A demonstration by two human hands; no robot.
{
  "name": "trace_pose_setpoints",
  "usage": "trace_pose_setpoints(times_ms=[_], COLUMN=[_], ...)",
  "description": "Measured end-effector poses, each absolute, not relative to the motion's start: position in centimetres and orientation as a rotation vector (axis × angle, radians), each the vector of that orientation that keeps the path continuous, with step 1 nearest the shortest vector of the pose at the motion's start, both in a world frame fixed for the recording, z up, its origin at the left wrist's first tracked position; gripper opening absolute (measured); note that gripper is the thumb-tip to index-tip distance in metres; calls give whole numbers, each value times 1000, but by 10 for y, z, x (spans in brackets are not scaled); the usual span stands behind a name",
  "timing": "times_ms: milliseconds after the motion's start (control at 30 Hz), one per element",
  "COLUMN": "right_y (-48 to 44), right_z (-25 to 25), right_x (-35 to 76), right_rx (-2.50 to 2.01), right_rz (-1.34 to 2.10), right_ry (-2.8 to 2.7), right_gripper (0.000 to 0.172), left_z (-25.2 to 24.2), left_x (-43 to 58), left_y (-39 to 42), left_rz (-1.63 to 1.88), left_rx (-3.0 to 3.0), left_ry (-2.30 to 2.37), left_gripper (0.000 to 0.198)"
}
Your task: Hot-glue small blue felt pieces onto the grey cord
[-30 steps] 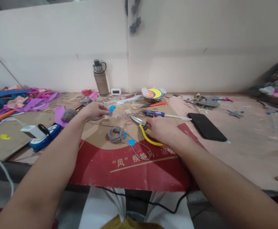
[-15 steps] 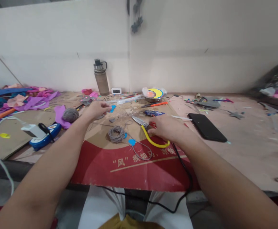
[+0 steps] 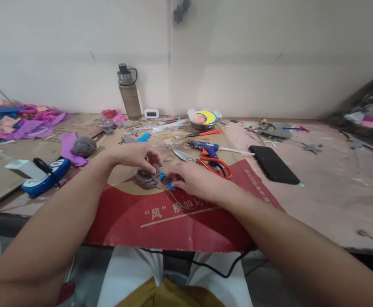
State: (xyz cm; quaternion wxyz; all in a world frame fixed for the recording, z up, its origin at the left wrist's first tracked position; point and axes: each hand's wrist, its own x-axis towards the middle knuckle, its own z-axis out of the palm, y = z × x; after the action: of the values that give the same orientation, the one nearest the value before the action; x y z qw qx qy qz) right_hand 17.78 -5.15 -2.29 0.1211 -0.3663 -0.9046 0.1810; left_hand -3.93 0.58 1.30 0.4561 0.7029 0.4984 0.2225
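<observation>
A loose coil of grey yarn (image 3: 147, 179) lies on the cardboard in front of me. My left hand (image 3: 141, 156) is over it, thumb and fingers curled onto its upper side. Close by on the right, my right hand (image 3: 189, 177) is bent down with its fingertips on a small blue piece (image 3: 171, 185). Part of that piece is hidden by the fingers. Another bit of blue (image 3: 162, 175) shows between the hands. A strand of yarn runs from the coil under my right hand. Behind that hand lie scissors (image 3: 185, 157) with a red handle showing.
A blue glue gun (image 3: 205, 147) with a white stick lies behind the scissors, and a black phone (image 3: 273, 164) to the right. A grey yarn ball (image 3: 84, 146) and a blue-and-white power strip (image 3: 47, 177) are at left. A bottle (image 3: 129, 94) stands by the wall.
My left hand has come back from the blue pieces to the yarn coil. My right hand has left the scissors, moving left to the small blue piece; the scissors now lie farther back.
</observation>
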Motion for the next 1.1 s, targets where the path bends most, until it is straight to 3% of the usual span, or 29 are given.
trace_pose_setpoints(times_ms=[300,400,567,833,1000,1100], right_y=[-56,-56,-53,-52,-44,-40], right_z=[-19,-21,-19,-15,-19,-21], right_x=[179,179,182,179,180,181], right_rx=[-1097,-990,-1002,-965,-1060,-1055], right_rz=[626,645,717,643,317,287], right_ry=[-2548,-2536,-2503,-2230,-2172,-2230], right_gripper=[12,17,8,19,7,9], left_z=[24,25,25,32,28,23], left_x=[-48,-51,-52,-50,-49,-43], left_y=[5,7,10,7,8,6], left_rz=[46,-152,-90,-117,-89,-73], left_rx=[1988,2146,2202,2295,2323,2307], left_ry=[1098,1020,1076,1147,1186,1186], left_gripper=[5,22,36,32,26,29])
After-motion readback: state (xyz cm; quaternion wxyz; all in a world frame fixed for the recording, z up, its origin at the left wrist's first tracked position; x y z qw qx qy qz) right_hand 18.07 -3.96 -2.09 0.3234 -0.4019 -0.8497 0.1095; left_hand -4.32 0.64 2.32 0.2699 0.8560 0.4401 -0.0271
